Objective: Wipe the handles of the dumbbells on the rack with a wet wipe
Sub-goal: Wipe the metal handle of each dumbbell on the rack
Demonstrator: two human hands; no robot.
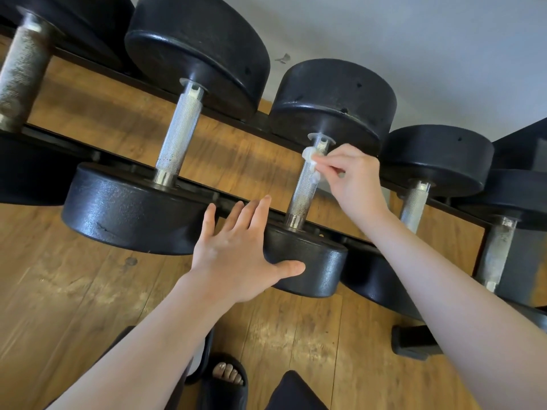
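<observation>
Clearly the wipe (311,162) is the soft part of this job: a small, limp, damp wad that bunches up and holds no shape, so it has to be pinched and pressed onto the metal, not just draped. The right hand (356,180) does that, fingertips nipping the wad against the far end of the handle (305,184), just below the collar by the far head. The left hand (236,255) lies flat with fingers spread, thumb on the near head (307,261) and fingers reaching toward the rail (231,199), holding nothing.

That dumbbell sits across the rack between a larger one (177,134) to the left and a smaller one (416,199) to the right. It looks heavy and rigid, unlikely to shift under a wipe, though a round head could roll a little on the rails, so steadying it makes sense. The knurled steel is rough; it will drag and snag the wad, and grit probably sits in the grooves. Wrapping the wipe round the bar and twisting should clean better than stroking one side. Brownish specks low on the handle may be rust or dirt; the view is too soft to say
</observation>
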